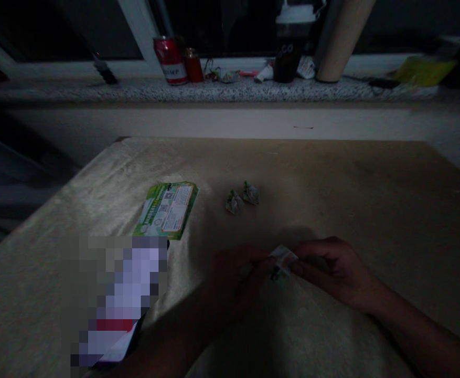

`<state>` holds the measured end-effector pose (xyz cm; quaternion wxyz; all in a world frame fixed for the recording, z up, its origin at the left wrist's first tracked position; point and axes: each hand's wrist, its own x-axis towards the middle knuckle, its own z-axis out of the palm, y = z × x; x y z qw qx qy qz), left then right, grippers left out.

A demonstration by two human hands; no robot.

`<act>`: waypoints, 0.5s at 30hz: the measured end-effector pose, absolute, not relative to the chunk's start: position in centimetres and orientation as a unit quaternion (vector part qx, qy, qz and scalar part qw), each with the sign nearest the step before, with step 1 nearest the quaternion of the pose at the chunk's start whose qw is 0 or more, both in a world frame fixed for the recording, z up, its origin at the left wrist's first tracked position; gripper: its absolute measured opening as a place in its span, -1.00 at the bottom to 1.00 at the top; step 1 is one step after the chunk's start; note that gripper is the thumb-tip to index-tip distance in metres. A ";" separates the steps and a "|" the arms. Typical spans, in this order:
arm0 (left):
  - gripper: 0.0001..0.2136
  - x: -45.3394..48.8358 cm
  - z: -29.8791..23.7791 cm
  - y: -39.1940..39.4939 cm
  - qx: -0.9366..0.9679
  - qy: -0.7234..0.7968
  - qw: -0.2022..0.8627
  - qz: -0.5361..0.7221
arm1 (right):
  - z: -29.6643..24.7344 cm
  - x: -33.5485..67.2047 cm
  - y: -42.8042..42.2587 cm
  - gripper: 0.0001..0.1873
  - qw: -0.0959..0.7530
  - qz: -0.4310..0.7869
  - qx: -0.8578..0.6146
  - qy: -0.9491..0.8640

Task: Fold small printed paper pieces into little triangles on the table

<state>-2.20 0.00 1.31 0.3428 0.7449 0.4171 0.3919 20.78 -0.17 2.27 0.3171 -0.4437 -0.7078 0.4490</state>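
A small printed packet [284, 256], white with patches of orange and green, is pinched between my two hands above the table. My left hand [239, 270] grips its left edge, with the fingers deep in shadow. On the opposite edge, the thumb and fingertips of my right hand [334, 270] are closed. Beyond the hands lie two small crumpled or folded pieces with green tips, a nearer one [233, 202] and a farther one [250, 193]. It is too dark to tell exactly what they are.
Left of my hands lies a flat green printed packet [169, 210]. Nearer me is a lit, pixelated device like a phone [131, 294]. Along the stone windowsill [135, 93] stand a red can [170, 60], a red lighter-like container [193, 65], a dark lidded cup [288, 50] and a cardboard tube [342, 42].
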 end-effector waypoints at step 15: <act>-0.87 -2.4 0.7 0.0 0.782 0.364 0.280 0.422 | 1.8 20.7 -0.2 -0.63 0.315 0.469 -0.454 -0.689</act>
